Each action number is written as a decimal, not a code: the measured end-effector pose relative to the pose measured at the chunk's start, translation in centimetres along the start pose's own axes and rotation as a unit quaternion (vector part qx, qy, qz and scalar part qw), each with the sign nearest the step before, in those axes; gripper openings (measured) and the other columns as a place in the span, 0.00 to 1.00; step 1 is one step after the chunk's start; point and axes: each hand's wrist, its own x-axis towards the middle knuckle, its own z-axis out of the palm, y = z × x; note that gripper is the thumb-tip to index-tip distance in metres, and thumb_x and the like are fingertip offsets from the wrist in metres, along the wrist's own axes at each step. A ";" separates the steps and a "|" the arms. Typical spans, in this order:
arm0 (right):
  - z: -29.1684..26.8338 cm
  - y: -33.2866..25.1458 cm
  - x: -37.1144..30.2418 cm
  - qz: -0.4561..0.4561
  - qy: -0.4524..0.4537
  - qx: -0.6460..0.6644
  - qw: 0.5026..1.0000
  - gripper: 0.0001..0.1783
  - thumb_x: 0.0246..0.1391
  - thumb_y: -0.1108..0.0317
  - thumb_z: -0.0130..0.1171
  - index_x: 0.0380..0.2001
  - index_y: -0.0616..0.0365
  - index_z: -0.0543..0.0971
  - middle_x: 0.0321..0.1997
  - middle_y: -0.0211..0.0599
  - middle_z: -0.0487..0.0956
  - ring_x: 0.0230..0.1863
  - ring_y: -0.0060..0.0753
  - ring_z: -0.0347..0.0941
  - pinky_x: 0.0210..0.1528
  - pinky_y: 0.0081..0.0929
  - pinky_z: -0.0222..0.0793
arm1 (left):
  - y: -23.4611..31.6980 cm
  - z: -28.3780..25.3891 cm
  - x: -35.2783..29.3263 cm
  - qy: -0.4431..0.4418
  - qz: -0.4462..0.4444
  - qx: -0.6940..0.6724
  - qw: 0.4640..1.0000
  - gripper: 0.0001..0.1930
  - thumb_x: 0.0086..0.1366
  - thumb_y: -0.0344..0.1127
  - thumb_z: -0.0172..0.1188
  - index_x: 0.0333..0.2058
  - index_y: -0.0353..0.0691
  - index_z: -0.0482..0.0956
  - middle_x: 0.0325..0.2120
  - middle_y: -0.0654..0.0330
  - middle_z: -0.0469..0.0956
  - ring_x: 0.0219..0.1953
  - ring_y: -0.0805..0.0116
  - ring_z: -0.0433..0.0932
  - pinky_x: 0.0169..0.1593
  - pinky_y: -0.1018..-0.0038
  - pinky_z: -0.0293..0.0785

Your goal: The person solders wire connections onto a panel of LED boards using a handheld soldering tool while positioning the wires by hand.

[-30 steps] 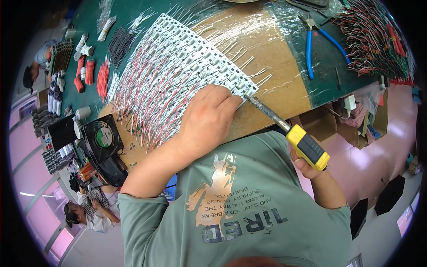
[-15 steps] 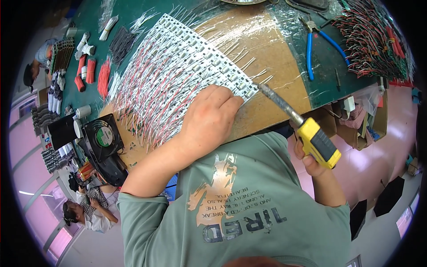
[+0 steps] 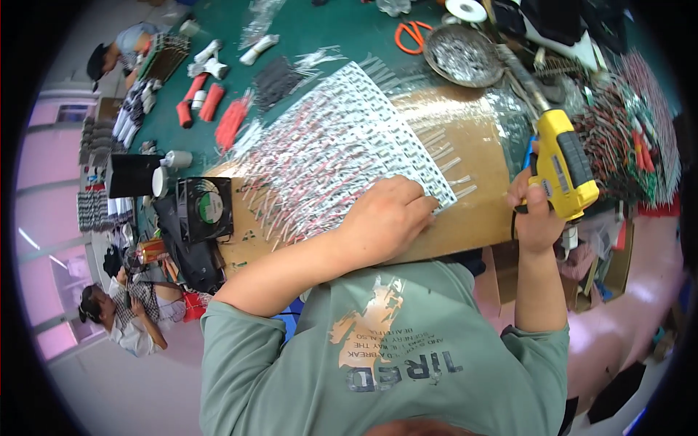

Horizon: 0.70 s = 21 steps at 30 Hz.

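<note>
A white circuit board panel [image 3: 407, 149] lies slanted on the brown work board, with many red and white wires [image 3: 313, 174] spread over its left part. On its near right corner rests my left hand [image 3: 389, 218], fingers bent and close together; their tips and anything between them are hidden. My right hand [image 3: 536, 211] grips a yellow and black soldering gun [image 3: 567, 163], raised off the table to the right of the panel. The gun's metal barrel points away from me, its tip by the right rim of a round metal dish [image 3: 434, 64] with silvery bits in it.
Orange-handled scissors [image 3: 411, 38] lie left of the dish. Bundled wires [image 3: 614, 145] are heaped at the right. A black fan [image 3: 206, 209] stands at the left, with red wire bundles [image 3: 231, 123] beyond. Two other people [image 3: 142, 312] are at far left.
My right hand has lifted the soldering gun away from the panel's right corner, up and over to the metal dish. My left hand stays on the panel. The view has shifted.
</note>
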 end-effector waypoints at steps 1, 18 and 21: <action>0.2 0.1 1.2 -0.007 -0.009 0.006 1.000 0.37 0.56 0.57 0.63 0.61 0.67 0.63 0.24 0.26 0.66 0.22 0.18 0.61 0.25 0.19 0.60 | -0.2 -0.7 0.1 0.008 -0.003 0.009 1.000 0.11 0.54 0.32 0.66 0.38 0.41 0.80 0.31 0.57 0.77 0.37 0.55 0.76 0.41 0.62 0.73; 0.3 2.0 1.5 0.162 -0.003 0.174 0.971 0.28 0.60 0.62 0.54 0.59 0.66 0.63 0.20 0.25 0.64 0.18 0.19 0.60 0.21 0.20 0.60 | -19.9 -17.3 -0.7 0.055 -0.341 0.339 0.875 0.11 0.64 0.37 0.55 0.39 0.43 0.84 0.37 0.52 0.80 0.43 0.50 0.79 0.46 0.57 0.74; 0.0 2.2 1.2 0.171 0.008 0.173 0.970 0.28 0.60 0.62 0.55 0.59 0.66 0.64 0.20 0.26 0.65 0.18 0.19 0.61 0.21 0.20 0.60 | -21.3 -16.9 -0.6 0.012 -0.341 0.364 0.866 0.12 0.65 0.37 0.54 0.40 0.43 0.84 0.39 0.51 0.80 0.43 0.50 0.79 0.47 0.57 0.74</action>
